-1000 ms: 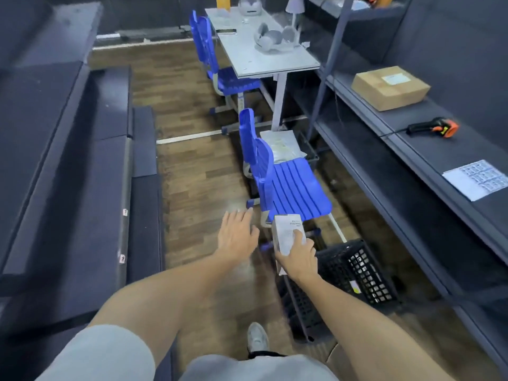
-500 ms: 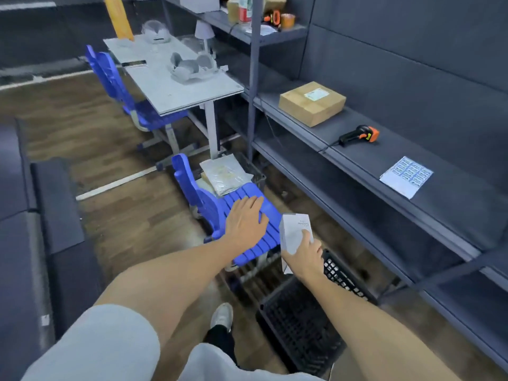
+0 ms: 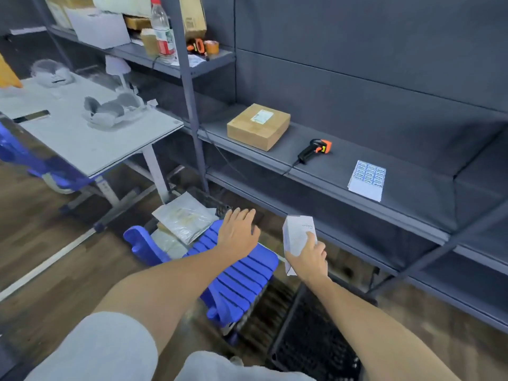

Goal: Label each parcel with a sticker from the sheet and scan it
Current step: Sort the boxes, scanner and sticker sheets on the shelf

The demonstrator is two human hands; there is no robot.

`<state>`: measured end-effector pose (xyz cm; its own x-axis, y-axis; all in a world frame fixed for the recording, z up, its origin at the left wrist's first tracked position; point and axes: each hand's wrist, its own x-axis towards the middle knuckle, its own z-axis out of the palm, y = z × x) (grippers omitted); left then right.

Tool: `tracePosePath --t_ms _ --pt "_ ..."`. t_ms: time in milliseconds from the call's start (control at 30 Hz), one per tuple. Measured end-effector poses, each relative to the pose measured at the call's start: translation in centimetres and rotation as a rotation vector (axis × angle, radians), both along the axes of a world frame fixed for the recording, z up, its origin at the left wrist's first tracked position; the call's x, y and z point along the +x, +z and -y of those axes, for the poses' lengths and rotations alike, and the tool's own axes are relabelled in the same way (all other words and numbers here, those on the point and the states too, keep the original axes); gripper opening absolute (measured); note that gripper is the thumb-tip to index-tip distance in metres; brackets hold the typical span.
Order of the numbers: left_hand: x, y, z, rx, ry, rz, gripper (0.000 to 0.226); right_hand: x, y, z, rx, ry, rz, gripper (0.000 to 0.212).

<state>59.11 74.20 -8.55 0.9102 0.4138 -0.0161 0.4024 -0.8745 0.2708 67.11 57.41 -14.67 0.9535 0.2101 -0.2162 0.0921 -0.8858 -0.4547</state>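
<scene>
My right hand (image 3: 309, 258) grips a small white box (image 3: 297, 236), held upright in the air below the shelf's front edge. My left hand (image 3: 237, 233) hovers with fingers spread over the blue chair (image 3: 242, 279), holding nothing. On the grey shelf (image 3: 412, 193) lie a sticker sheet (image 3: 367, 180), an orange and black scanner (image 3: 316, 149) with its cable, and a brown cardboard parcel (image 3: 259, 130) that carries a white label.
A black plastic crate (image 3: 316, 339) stands on the floor under my right arm. Grey mailer bags (image 3: 184, 218) lie in another crate behind the chair. A white desk (image 3: 82, 133) is at the left. The upper shelf holds boxes, a bottle (image 3: 162, 31) and tape.
My view has swung right and up toward the shelf. Both hands have risen, the right one carrying the white box up from the crate toward the shelf.
</scene>
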Motion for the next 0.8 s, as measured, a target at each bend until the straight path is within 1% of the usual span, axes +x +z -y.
tracePosePath --t_ms 200,433,633,800 --pt "3.1 -0.8 -1.4 0.007 -0.114 -0.055 0.054 1.8 0.5 -0.1 0.014 -0.095 -0.016 0.08" --pt "7.2 -0.8 -1.8 -0.019 -0.187 -0.024 0.053 4.7 2.0 0.0 -0.006 -0.112 0.039 0.079" --pt "10.3 -1.6 -3.6 -0.039 -0.18 0.019 0.053 9.1 3.1 -2.2 0.019 -0.139 0.101 0.078" --pt "13.8 -2.3 -5.7 -0.026 -0.14 -0.004 0.053 14.9 4.3 -4.8 0.044 -0.162 0.151 0.078"
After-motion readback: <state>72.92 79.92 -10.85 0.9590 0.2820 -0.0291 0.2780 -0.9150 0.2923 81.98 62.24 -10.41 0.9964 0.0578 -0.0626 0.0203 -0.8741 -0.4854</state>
